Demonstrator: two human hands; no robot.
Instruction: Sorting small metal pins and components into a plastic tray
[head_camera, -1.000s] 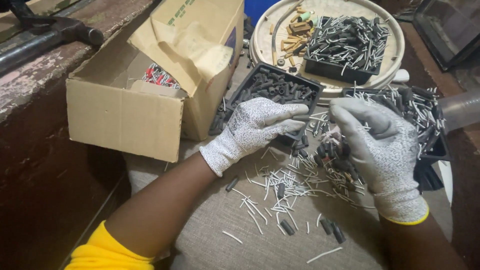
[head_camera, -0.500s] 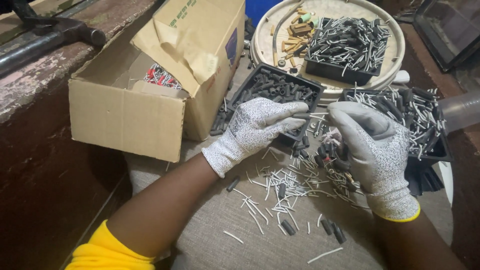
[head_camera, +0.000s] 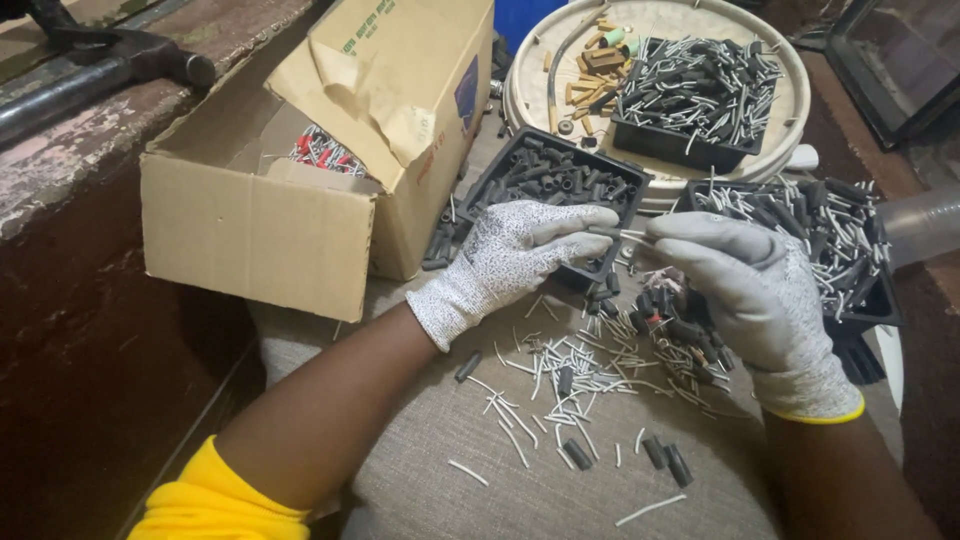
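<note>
Both my hands wear speckled grey-white knit gloves. My left hand and my right hand meet fingertip to fingertip, pinching a thin white-and-dark wire piece between them. They hover over a loose pile of small black tubes and white wire bits on a grey cloth surface. Just behind my left hand stands a black tray of black tubes. A second black tray, heaped with white-tipped pieces, lies behind my right hand.
An open cardboard box with red-and-white parts inside stands at left. A round cream tray at the back holds another black tray of pieces and brown bits. A worn ledge with a dark metal bar runs along the left.
My hands have lifted slightly from the pile and come together, fingertips now pinching one thin piece between them. Before, the fingers were spread lower over the pile.
</note>
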